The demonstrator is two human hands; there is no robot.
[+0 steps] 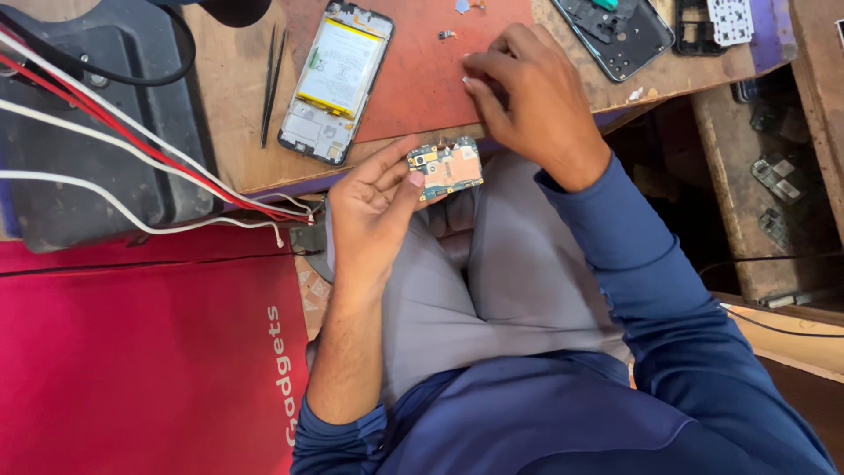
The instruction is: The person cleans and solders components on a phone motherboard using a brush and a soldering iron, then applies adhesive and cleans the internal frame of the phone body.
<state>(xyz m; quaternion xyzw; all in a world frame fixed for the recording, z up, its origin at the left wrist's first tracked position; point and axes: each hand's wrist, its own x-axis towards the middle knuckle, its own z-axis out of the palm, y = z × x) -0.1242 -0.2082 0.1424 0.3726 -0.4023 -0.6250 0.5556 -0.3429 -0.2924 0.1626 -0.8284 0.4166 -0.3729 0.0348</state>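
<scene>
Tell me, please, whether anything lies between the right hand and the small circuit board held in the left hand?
Nothing visible does. The right hand hovers just above the circuit board, which the left hand pinches at its edge; only open air separates them.

Left hand [374, 207] palm-up, fingers pinched; right hand [532, 97] raised, fingers curled downward.

Worn wooden workbench [237, 105] beside a red panel [149, 352].

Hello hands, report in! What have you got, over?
Left hand pinching small circuit board. Right hand curled over board's top edge. Opened phone, tweezers on bench; nothing blocking.
</scene>
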